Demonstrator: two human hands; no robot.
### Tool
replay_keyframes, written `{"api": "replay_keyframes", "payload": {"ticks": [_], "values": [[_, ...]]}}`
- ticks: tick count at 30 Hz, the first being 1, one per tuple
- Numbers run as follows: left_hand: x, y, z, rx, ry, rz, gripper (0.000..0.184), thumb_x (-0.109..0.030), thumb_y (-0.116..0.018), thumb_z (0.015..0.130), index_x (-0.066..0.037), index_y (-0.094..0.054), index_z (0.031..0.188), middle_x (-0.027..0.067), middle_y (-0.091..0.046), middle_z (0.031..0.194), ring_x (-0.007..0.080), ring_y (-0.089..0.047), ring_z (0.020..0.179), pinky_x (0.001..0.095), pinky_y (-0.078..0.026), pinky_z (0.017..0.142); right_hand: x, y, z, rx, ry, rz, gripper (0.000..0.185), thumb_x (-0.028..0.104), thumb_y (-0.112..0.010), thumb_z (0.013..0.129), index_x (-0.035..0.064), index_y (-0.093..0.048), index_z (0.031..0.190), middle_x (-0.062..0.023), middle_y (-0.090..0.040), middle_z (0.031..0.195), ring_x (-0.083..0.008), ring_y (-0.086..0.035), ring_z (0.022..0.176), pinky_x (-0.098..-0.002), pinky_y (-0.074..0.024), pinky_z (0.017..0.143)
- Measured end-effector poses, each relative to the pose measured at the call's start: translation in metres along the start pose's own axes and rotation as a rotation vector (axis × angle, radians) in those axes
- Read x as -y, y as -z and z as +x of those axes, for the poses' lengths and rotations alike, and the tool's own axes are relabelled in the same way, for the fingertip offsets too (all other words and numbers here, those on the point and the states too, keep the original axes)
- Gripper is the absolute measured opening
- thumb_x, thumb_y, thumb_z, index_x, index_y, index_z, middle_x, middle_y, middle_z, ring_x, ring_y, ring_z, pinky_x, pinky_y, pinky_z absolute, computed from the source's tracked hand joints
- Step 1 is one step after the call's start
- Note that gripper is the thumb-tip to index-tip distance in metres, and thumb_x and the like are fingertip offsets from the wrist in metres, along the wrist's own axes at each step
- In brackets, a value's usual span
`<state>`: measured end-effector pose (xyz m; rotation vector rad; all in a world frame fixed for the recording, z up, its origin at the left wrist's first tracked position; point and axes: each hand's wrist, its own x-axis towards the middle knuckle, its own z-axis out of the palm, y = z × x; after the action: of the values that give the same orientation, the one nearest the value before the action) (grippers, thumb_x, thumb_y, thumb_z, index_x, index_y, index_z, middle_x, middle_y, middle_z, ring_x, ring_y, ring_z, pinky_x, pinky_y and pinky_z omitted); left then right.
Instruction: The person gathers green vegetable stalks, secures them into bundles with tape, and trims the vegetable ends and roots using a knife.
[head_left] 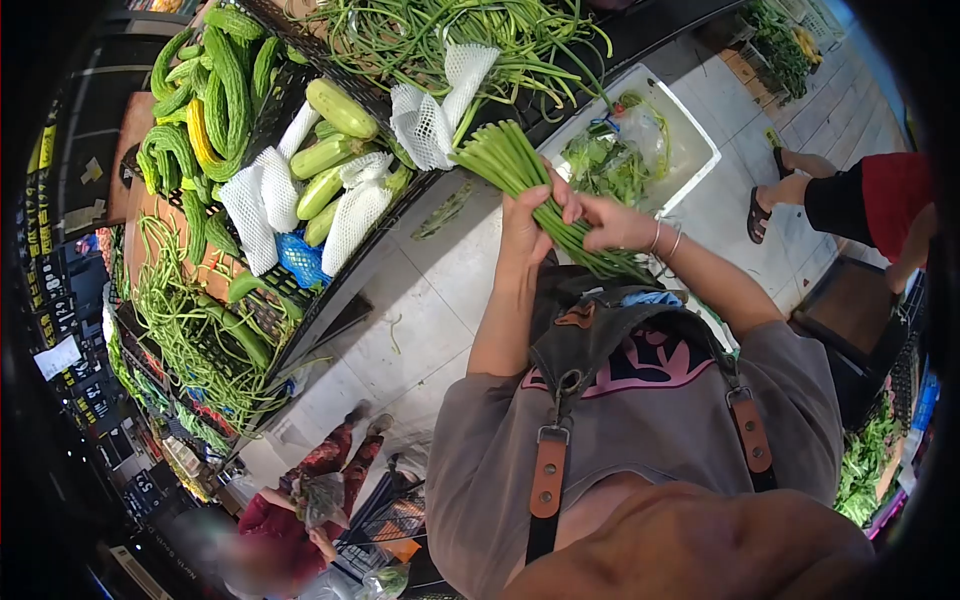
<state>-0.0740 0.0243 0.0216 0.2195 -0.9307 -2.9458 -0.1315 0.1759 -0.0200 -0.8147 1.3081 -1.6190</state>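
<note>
Mid-scene bright, lit from above; pale floor tiles (430, 280) & white foam box (690, 118) brightest, L side dim. Fisheye: edges bent, corners blk. Ctr. fairly sharp, incl. stem bunch (515, 170). Lower-L person (275, 540) has blur patch over head. Far-L signs (42, 230) warped, detail hard to tell.
</note>
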Motion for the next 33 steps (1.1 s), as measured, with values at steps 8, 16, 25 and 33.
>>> {"api": "replay_keyframes", "payload": {"ticks": [8, 16, 25, 33], "values": [[-0.003, -0.002, 0.001, -0.116, -0.099, 0.108, 0.045, -0.015, -0.062, 0.081, 0.005, -0.044, 0.117, 0.0145, -0.058, 0.101, 0.0293, -0.061, 0.088, 0.0432, -0.052, 0.080, 0.026, -0.029, -0.008, -0.113, -0.427, -0.139, 0.031, 0.025, -0.072, 0.076, 0.0011, -0.057, 0.090, -0.0080, -0.063, 0.068, -0.0164, -0.061, 0.057, -0.0288, -0.0484, 0.054], [-0.001, -0.008, 0.007, -0.166, -0.082, 0.128, 0.046, -0.010, -0.059, 0.082, 0.006, -0.041, 0.121, 0.0222, -0.054, 0.112, 0.0366, -0.058, 0.100, 0.0476, -0.049, 0.089, 0.033, -0.018, -0.014, -0.321, -0.291, -0.437, 0.034, 0.025, -0.073, 0.073, 0.0007, -0.058, 0.092, -0.0102, -0.062, 0.070, -0.0209, -0.062, 0.063, -0.0331, -0.0495, 0.059], [0.002, -0.002, 0.003, -0.125, -0.014, -0.063, 0.051, -0.013, -0.052, 0.085, 0.004, -0.034, 0.130, 0.0262, -0.049, 0.120, 0.0411, -0.051, 0.110, 0.0498, -0.046, 0.092, 0.022, -0.016, -0.017, -0.009, -0.373, 0.350, 0.022, 0.011, -0.068, 0.079, -0.0016, -0.057, 0.093, -0.0096, -0.061, 0.073, -0.0159, -0.061, 0.057, -0.0267, -0.0515, 0.053], [0.024, 0.054, 0.023, 0.036, 0.171, -0.098, 0.058, -0.021, -0.066, 0.078, -0.006, -0.040, 0.127, 0.0137, -0.057, 0.097, 0.0288, -0.059, 0.082, 0.0433, -0.050, 0.076, -0.006, -0.007, -0.011, 0.144, -0.591, 0.429, 0.024, 0.008, -0.065, 0.078, 0.0000, -0.053, 0.098, -0.0087, -0.059, 0.071, -0.0167, -0.061, 0.057, -0.0279, -0.0526, 0.052]]}}
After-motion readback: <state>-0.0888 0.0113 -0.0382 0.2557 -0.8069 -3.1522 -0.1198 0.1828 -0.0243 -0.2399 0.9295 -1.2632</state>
